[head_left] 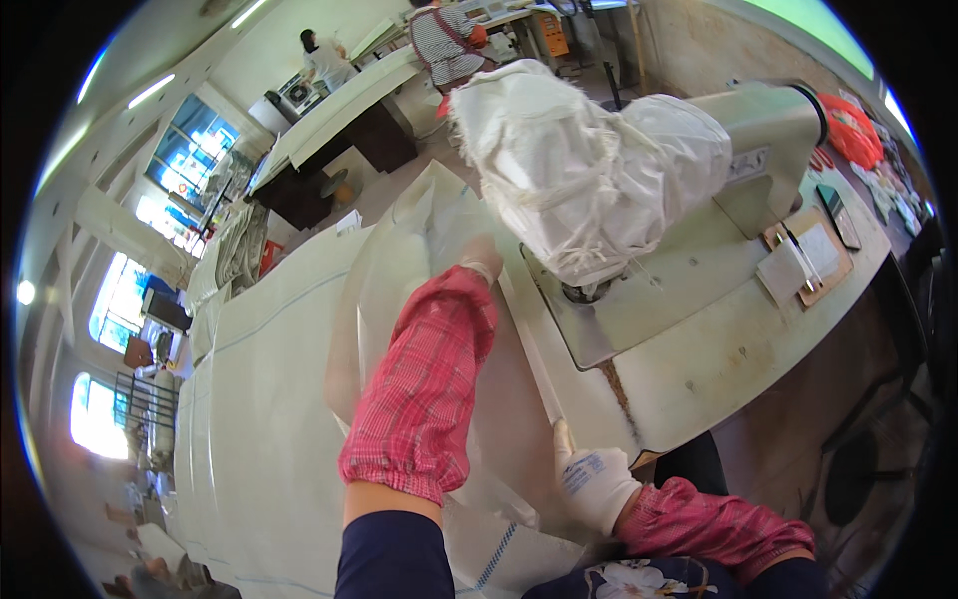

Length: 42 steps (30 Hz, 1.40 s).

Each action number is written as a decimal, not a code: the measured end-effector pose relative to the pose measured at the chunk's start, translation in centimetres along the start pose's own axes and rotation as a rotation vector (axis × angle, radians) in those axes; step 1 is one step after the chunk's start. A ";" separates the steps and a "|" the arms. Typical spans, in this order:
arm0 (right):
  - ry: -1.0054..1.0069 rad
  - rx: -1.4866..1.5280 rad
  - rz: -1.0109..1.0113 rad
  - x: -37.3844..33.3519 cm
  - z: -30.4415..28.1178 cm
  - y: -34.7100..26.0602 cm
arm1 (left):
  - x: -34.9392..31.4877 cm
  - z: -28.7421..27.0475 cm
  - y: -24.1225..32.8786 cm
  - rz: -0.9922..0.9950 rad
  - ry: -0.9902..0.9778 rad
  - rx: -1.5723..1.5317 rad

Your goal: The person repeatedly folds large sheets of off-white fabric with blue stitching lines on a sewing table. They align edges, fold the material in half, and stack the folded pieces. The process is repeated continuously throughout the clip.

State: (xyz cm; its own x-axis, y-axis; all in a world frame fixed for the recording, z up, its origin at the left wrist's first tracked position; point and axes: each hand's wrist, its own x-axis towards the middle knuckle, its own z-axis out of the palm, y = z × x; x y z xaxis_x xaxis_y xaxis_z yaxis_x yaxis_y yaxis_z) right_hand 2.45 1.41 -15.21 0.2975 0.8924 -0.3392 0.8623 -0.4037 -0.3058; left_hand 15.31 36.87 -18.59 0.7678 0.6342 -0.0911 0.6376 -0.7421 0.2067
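Woven sheeting (pixel 269 369), white, spreads from the left fingers (pixel 480 248) leftward and back beneath the forearm, its edge running toward the right fingers (pixel 563 439). Judged light for its area, limp, slick and tough; best taken at the folded edge. Left fingers are at the material, blurred: grip cannot be told. Right fingers point along the edge; pinching unconfirmed. Table (pixel 699 384), worn, lies right of both. Beyond the left fingers stand a far table (pixel 344 112) and a co-worker (pixel 449 48). Right of those fingers: cloth-wrapped sewing machine (pixel 679 160), then a dark phone (pixel 838 216).
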 end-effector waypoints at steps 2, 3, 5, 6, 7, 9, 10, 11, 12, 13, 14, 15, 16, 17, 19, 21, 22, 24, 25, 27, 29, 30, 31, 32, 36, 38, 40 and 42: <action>-0.040 0.026 0.030 -0.8 0.2 0.9 | -0.5 0.5 0.2 -0.074 0.010 -0.281; -0.041 0.034 0.039 -1.6 0.5 1.4 | -1.1 1.1 0.5 -0.014 0.073 -0.350; -0.033 0.060 0.045 -3.2 1.4 2.4 | -2.7 2.4 1.4 0.030 0.122 -0.461; -0.028 0.078 0.043 -4.5 2.0 2.8 | -3.7 3.2 2.0 0.107 0.192 -0.552; -0.005 0.102 0.037 -6.0 2.6 3.2 | -4.9 4.0 2.8 0.129 0.197 -0.566; 0.006 0.104 0.020 -9.1 4.1 3.7 | -7.6 5.5 4.2 0.214 0.210 -0.661; 0.019 0.154 0.012 -10.4 4.9 3.9 | -8.9 6.2 4.9 0.146 0.189 -0.647; -0.061 0.179 0.028 -11.3 5.5 4.0 | -9.9 6.8 5.4 0.098 0.133 -0.650; 0.044 0.180 0.011 -12.1 6.0 4.1 | -10.6 7.3 5.9 0.111 0.185 -0.534; 0.072 0.164 0.019 -12.6 6.4 4.1 | -10.7 7.7 6.2 0.085 0.260 -0.507; 0.045 0.134 0.040 -12.8 6.5 4.2 | -10.5 8.1 6.3 0.099 0.337 -0.501; 0.125 0.136 0.047 -12.6 6.4 4.3 | -9.7 8.3 6.3 0.114 0.417 -0.497; 0.153 0.123 0.069 -12.0 6.1 4.6 | -8.5 8.3 6.2 0.140 0.465 -0.380; 0.182 0.106 0.092 -11.3 5.6 4.9 | -7.1 8.2 5.8 0.315 0.603 -0.246; 0.273 0.072 0.089 -8.4 3.8 6.0 | -3.8 7.1 4.8 0.610 0.744 -0.034; 0.271 0.002 0.097 -4.5 1.8 7.0 | -1.9 5.2 3.4 0.566 0.493 -0.219; 0.310 -0.003 0.104 -2.2 0.8 7.3 | -1.9 3.7 2.7 0.481 0.234 -0.328; 0.287 -0.025 0.148 2.6 -1.2 7.8 | -3.9 0.0 1.4 0.499 -0.168 -0.003; 0.322 -0.031 0.164 4.9 -2.1 7.8 | -5.8 -2.3 0.8 0.472 -0.343 0.196; 0.276 -0.033 0.177 8.6 -3.8 8.2 | -10.5 -6.7 0.5 0.098 -0.799 0.156; 0.250 -0.104 0.186 11.1 -4.8 8.1 | -15.6 -10.6 0.0 0.088 -0.731 0.224; 0.248 -0.102 0.206 11.9 -5.1 8.1 | -17.3 -12.8 -0.6 0.011 -0.751 0.183; 0.251 -0.099 0.206 12.3 -5.2 8.2 | -18.9 -14.3 -1.4 -0.033 -0.776 0.149; 0.239 -0.108 0.207 12.6 -5.2 8.0 | -20.1 -15.7 -2.6 -0.003 -0.812 0.085; 0.209 -0.240 0.129 11.9 -5.3 8.0 | -22.8 -16.5 -6.6 0.110 -0.685 0.105; 0.202 -0.421 0.073 10.6 -6.4 7.7 | -24.5 -16.8 -6.4 0.321 -0.401 0.282; 0.329 -0.115 -0.288 8.3 -8.4 6.8 | -27.8 -18.1 -3.7 0.500 -0.100 0.263; 0.201 0.635 -0.616 5.1 -11.3 4.8 | -32.5 -20.5 0.6 0.645 0.094 0.067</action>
State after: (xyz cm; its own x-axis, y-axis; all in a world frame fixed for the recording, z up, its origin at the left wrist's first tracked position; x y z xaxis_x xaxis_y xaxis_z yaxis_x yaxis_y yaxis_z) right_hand 12.72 6.35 -8.41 -0.0237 0.9815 0.1902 0.5216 0.1744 -0.8352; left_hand -10.54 20.28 4.49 0.9905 0.0718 0.1171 0.0563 -0.9899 0.1305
